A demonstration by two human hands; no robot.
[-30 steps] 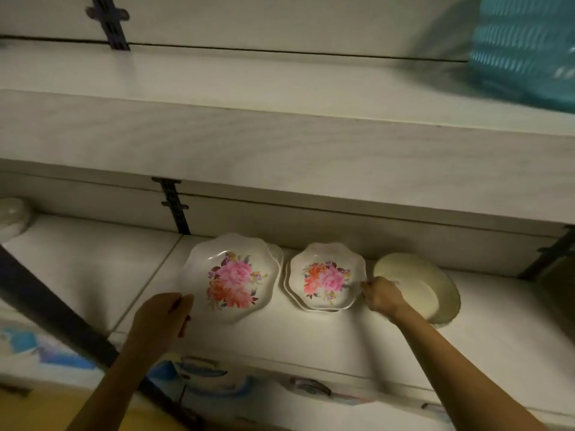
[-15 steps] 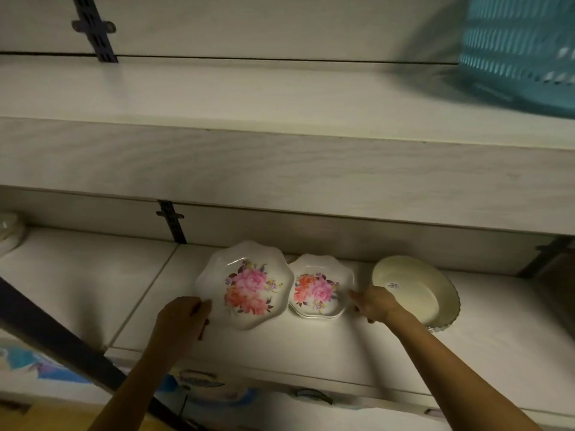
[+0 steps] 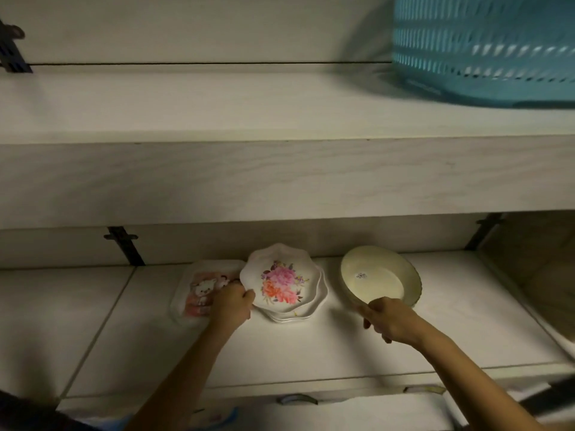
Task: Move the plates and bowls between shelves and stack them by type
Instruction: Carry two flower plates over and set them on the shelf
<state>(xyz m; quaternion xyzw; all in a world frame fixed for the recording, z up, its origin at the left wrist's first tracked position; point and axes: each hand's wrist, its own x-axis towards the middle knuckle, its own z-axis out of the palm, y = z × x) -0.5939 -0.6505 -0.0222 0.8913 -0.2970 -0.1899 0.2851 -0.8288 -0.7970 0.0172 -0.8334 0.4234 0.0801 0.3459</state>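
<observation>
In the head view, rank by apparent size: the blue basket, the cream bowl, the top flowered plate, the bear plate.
1. Blue basket, cut off by the frame.
2-3. Cream bowl and flowered plate look alike.
4. Bear plate, partly hidden by the left hand.

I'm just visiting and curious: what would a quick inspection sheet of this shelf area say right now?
Surface: pale lower shelf, seams on its left part.
Job's things: floral plate stack, scalloped rims; cream bowl, tilted, small sticker inside; cartoon-print square plate, flat at left.
Clutter: nothing seen on this shelf.
Hands: left hand holds the top floral plate's left rim; right hand grips the bowl's near rim.
Cables: nothing seen.
Surroundings: upper shelf carrying a teal basket; dark wall brackets; more dishes below, unclear.
</observation>
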